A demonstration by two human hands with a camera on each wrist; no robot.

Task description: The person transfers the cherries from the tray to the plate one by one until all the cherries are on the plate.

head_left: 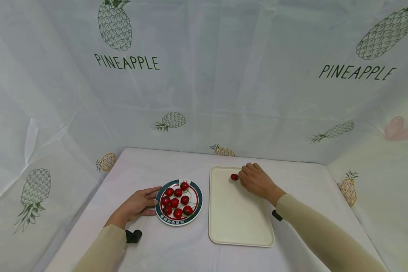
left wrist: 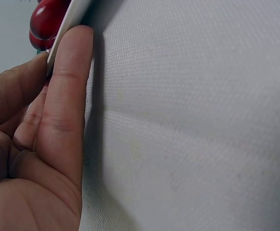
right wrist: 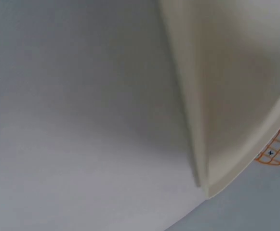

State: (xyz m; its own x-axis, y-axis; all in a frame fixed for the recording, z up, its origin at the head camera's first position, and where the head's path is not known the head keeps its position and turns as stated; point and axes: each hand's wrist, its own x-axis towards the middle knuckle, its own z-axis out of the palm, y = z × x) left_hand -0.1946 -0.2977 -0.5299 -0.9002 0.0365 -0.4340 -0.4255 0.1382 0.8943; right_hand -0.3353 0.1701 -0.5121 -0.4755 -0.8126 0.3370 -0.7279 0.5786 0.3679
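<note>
On the left of the table, a round plate with a dark green rim bears several red cherries. My left hand pinches the plate's left edge. In the left wrist view the thumb lies on the rim and a finger lies under it. Over the far end of a cream tray, my right hand has its fingers curled at a single cherry, which sticks out to their left. The fingertips and any stem between them are too small to make out. The right wrist view shows the tray's corner but no hand.
A pale cloth covers the table. Behind it hangs a white curtain printed with pineapples, which also runs along both sides. The tray stands to the right of the plate, with a narrow strip of cloth between them.
</note>
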